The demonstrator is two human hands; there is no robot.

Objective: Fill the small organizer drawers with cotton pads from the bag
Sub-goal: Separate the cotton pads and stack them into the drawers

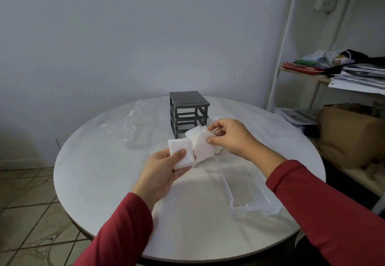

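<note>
Red sleeves [125,230] reach in from the near edge over a round white table [100,182]. At the near right of the table lies a clear plastic drawer [250,190], long and shallow, its open side up and its short front end facing the viewer.

Just beyond it, at the centre, the left hand [164,167] grips a small stack of cotton pads [180,153]. The pads are square, white and soft-edged, and the thumb lies across the stack's top face. Touching that stack on its right is a second stack of pads [203,145], thicker and fanned loose. The right hand [231,136] pinches it at its right edge between the thumb and curled fingertips. Both stacks are held above the tabletop.

Directly behind the hands stands the grey organizer frame [188,111], a small upright cube with a flat top and open slots on its front. To its left, a crumpled clear plastic bag [135,128] lies flat on the table.

Farther off are a pale wall, tiled floor at the left, and at the right a white shelf unit [285,42] holding piled papers [362,76] and a brown paper bag [350,134].
</note>
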